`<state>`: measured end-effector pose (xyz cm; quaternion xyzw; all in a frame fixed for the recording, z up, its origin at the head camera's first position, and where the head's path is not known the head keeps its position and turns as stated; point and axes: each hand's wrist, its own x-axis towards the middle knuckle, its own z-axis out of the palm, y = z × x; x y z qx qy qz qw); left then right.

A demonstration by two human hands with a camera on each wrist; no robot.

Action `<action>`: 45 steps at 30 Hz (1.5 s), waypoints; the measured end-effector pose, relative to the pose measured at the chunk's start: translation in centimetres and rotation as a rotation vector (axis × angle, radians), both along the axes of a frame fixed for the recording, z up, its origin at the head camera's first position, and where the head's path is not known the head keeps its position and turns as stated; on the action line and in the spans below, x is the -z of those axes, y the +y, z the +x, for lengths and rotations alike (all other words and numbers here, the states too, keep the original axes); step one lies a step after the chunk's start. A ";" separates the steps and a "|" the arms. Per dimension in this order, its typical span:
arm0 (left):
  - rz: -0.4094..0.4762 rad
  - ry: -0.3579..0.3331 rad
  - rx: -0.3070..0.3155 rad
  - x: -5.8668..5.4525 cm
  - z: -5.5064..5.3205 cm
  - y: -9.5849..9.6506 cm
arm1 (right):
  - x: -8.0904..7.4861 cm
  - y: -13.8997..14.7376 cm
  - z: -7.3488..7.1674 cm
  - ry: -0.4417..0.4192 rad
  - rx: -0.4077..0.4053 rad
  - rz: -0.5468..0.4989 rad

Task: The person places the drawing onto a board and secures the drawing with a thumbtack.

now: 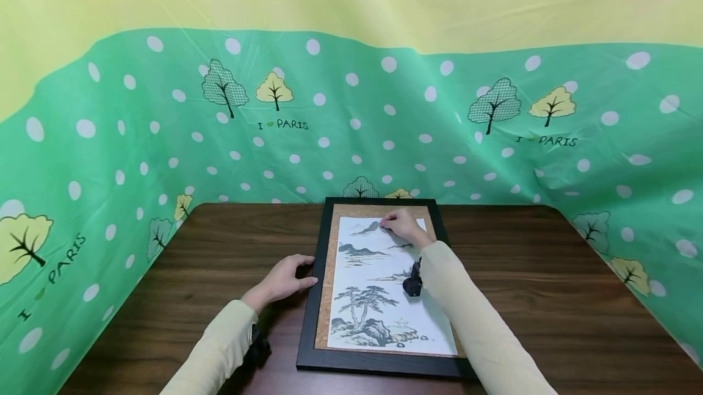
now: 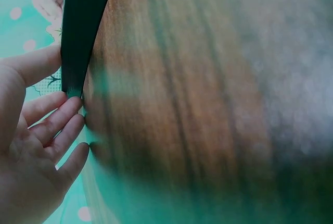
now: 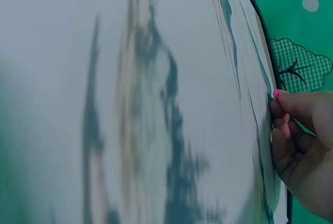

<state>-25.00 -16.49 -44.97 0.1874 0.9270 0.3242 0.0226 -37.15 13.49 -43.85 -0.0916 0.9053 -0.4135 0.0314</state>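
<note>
A black-framed cork board point(image 1: 325, 297) lies on the table with a white sheet point(image 1: 362, 276) over its cork; ink-style mountains, pines and a pavilion are printed on the sheet. My right hand point(image 1: 405, 227) is over the sheet's upper part. Between its thumb and forefinger it pinches a bright pink push pin point(image 3: 276, 94), the point toward the sheet. Another pink piece point(image 3: 285, 125) shows among the curled fingers of that hand. My left hand point(image 1: 282, 279) rests against the frame's left side. In the left wrist view its fingertips touch the black frame edge point(image 2: 86, 21), fingers loosely extended.
The dark brown wooden table point(image 1: 527, 285) extends to both sides of the board. Behind it hangs a green and yellow cloth point(image 1: 329, 108) with white dots and printed trees. A small black wrist camera point(image 1: 413, 282) sits at my right sleeve, over the sheet.
</note>
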 end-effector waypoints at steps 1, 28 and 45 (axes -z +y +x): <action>0.011 0.000 0.002 0.0 0.0 0.0 | 0.0 -0.2 -0.1 -0.002 0.008 -0.006; 0.039 0.008 0.007 0.0 0.0 0.3 | 0.3 0.0 -0.5 0.016 0.147 -0.004; 0.052 0.000 -0.011 0.3 0.1 -0.1 | 1.1 -0.2 -0.7 -0.011 0.093 -0.116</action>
